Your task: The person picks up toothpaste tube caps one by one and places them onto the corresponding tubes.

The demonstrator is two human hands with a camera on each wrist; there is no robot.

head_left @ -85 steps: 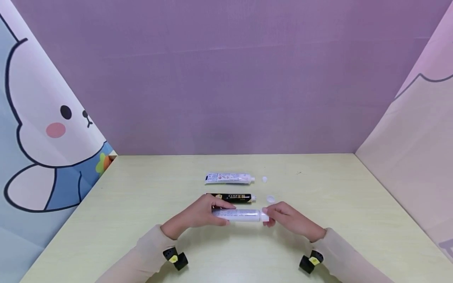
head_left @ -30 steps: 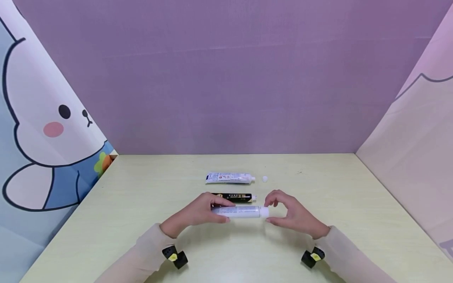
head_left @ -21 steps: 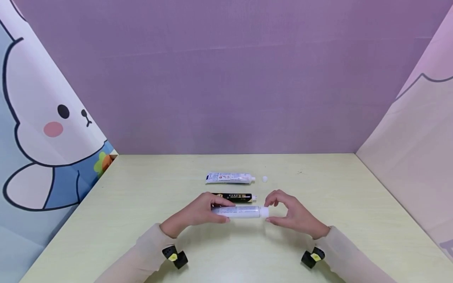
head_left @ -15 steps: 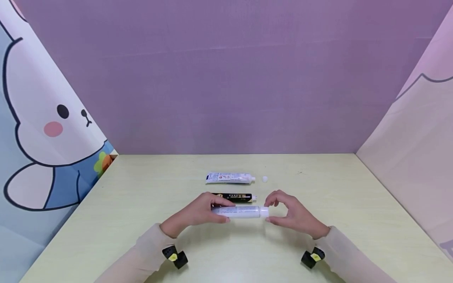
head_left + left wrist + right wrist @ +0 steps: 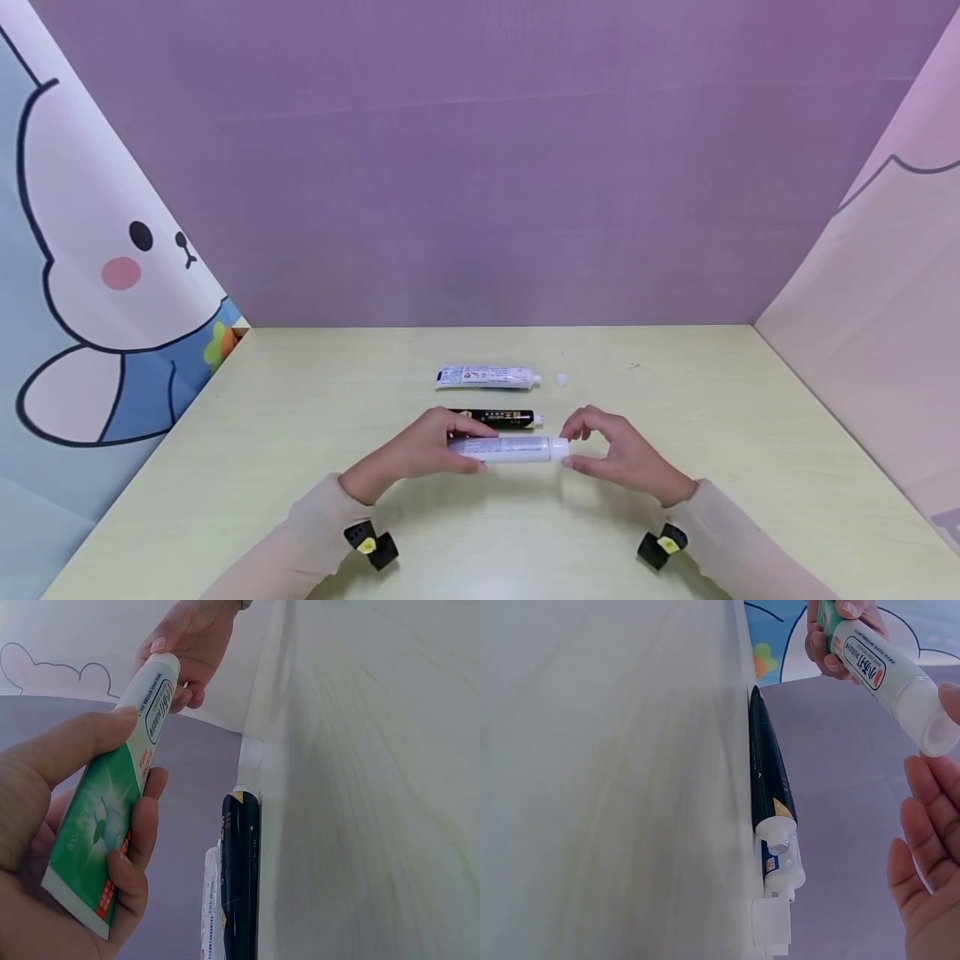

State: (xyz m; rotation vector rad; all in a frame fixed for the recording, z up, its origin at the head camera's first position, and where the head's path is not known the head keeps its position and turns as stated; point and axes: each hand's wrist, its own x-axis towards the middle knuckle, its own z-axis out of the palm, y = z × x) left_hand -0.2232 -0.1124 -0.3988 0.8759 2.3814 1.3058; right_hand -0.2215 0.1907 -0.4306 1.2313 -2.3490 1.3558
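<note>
The person's left hand (image 5: 420, 454) grips the left part of a green-and-white flattened toothpaste tube (image 5: 124, 787), thumb on one side and fingers curled round the other; the tube is held above the pale wood-grain table (image 5: 315, 408), lying roughly level, its round white plastic cap (image 5: 559, 449) toward the right; the right hand (image 5: 626, 454) pinches that cap at its end between thumb and forefinger, the other fingers loosely bent clear of it; just beyond, on the table, lies a slim black tube with gold lettering (image 5: 502, 419), its bare white nozzle pointing right; farther off, roughly parallel, lies a white tube with blue print (image 5: 486, 377), its nozzle also bare, with a small round white cap (image 5: 561, 380) just to the right; in the right wrist view a squat translucent white cap (image 5: 771, 921) stands on the table near the black tube's nozzle; a plain purple panel (image 5: 480, 167) rises behind the far edge.
</note>
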